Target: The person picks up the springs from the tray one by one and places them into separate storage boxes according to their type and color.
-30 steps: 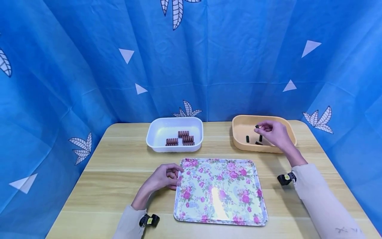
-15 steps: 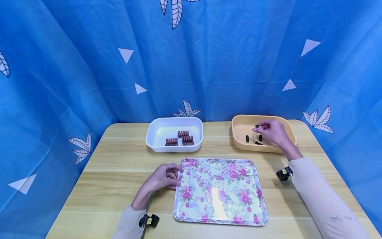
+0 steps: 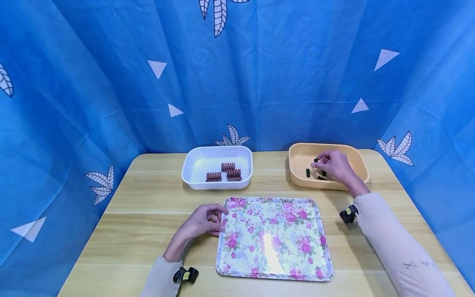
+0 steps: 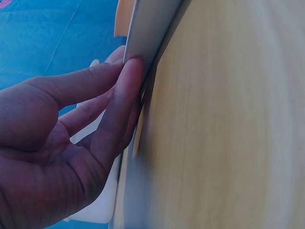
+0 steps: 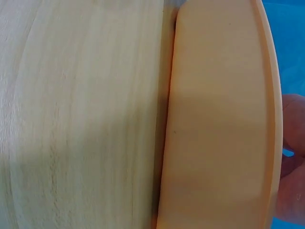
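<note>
My left hand (image 3: pixel 203 220) pinches the left rim of a flowered tray (image 3: pixel 274 239) that lies on the table. In the left wrist view, the thumb and fingertips of this left hand (image 4: pixel 71 138) meet at the tray's edge (image 4: pixel 147 38). Over the orange bin (image 3: pixel 297 156), my right hand (image 3: pixel 335 165) holds a small dark block (image 3: pixel 316 160) between thumb and fingertips. Several similar dark pieces, such as this one (image 3: pixel 308 173), lie on the bin's floor below. In the right wrist view, the bin wall (image 5: pixel 214 114) hides most of the right hand (image 5: pixel 291 181).
A white bin (image 3: pixel 196 185) stands behind the tray, left of the orange one. Inside it, reddish-brown pieces (image 3: pixel 213 176) sit in neat rows. Both bins are near the back edge of the wooden table (image 3: pixel 148 198), with a blue curtain (image 3: pixel 274 74) behind.
My right hand has shifted slightly left within the orange bin, with the dark block still in its fingertips. The left hand and tray have stayed put.
</note>
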The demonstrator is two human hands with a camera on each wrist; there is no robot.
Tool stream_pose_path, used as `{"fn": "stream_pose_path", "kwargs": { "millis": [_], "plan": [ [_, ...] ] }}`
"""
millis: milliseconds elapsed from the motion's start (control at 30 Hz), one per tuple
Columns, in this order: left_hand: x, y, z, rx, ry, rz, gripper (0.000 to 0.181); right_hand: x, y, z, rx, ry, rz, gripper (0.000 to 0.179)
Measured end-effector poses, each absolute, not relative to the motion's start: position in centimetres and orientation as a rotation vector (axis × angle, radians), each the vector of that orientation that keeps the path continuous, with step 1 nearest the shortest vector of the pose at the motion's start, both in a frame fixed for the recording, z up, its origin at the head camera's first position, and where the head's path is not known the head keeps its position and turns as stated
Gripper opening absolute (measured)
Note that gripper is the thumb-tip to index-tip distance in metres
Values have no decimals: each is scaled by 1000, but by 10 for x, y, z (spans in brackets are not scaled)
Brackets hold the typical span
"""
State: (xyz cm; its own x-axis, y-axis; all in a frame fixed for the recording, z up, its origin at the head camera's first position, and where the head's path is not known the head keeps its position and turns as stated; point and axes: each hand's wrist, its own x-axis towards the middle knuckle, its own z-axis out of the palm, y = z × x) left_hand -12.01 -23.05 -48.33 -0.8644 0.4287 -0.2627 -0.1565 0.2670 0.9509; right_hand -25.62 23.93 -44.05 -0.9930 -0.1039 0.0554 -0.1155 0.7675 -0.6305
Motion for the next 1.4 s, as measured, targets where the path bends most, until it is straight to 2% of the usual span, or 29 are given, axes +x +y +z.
{"fn": "stream_pose_path", "kwargs": {
  "millis": [900,1400],
  "plan": [
    [-120,-228,-482,236,2078,1630,43,-267,243,-447,285,-3027,1021,31],
    [-121,-229,-482,278,2092,1611,43,-242,247,-428,214,-2953,1057,29]
  ]
}}
